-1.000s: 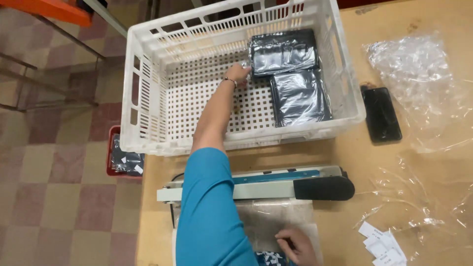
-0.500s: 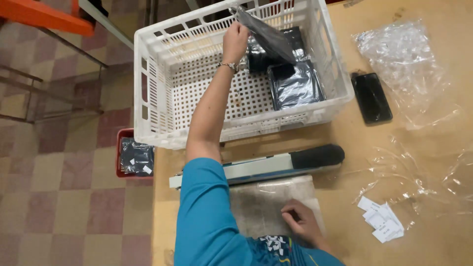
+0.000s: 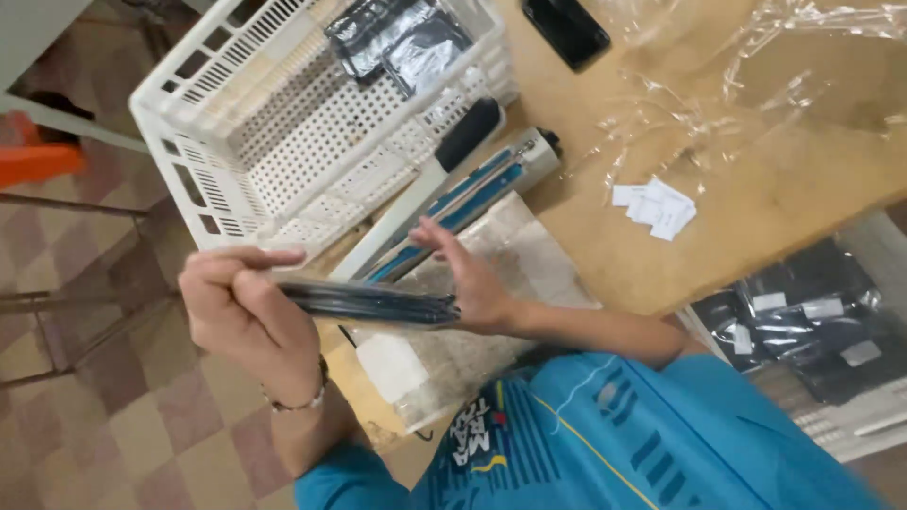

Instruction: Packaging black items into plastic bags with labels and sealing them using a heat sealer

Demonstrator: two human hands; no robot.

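Left hand gripped one end of the flat dark packet; right hand, fingers open, pressed its other end, above the bench's near edge.

A small packing workshop: heat sealer just beyond the hands, white crate of dark pouches behind it, loose plastic film and paper labels farther off on the wooden bench.

My left hand is a bit blurred, and the stack of dark packets it pinches is edge-on, so can't count them. Crate past my fingers runs off the top. Packets right of my right hand are cut off too.
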